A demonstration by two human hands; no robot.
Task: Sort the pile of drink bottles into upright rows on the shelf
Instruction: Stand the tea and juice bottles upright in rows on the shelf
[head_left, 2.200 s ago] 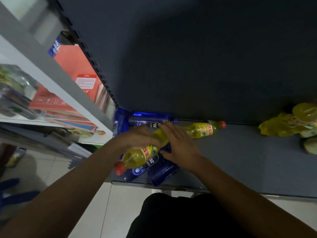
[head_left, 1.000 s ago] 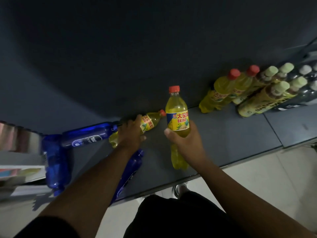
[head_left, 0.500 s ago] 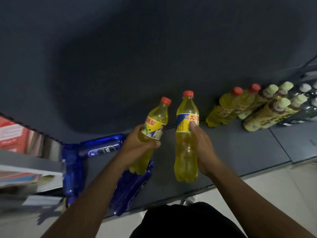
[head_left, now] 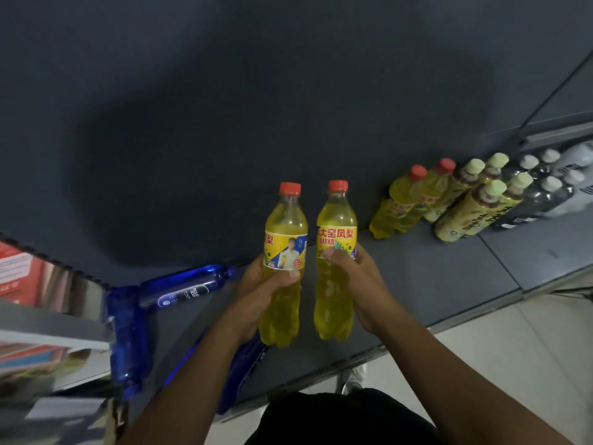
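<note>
- The left hand (head_left: 256,300) is curled round the lower half of the first yellow bottle (head_left: 284,226), with the thumb across the front just under the label
- The right hand (head_left: 361,284) grips the second yellow bottle (head_left: 335,220), its thumb on the lower edge of the label
- These two bottles are upright and side by side with a narrow gap between them, red caps up, over the front part of the dark grey shelf (head_left: 433,277); it cannot be told whether their bases touch it
- To the right, against the back panel, stand two more red-capped yellow bottles (head_left: 398,207), touching each other
- Just beside them are four pale-capped tea bottles (head_left: 465,216) in two rows of two
- Further right are at least four dark bottles (head_left: 539,197) with white caps; the frame edge hides any others
- To the left, at least three blue bottles (head_left: 186,289) lie on their sides: one along the back, one at the shelf's left end, one under the left forearm
- A neighbouring rack at far left holds red packages (head_left: 19,274), blurred
- Pale floor tiles (head_left: 513,364) show below the shelf edge
</note>
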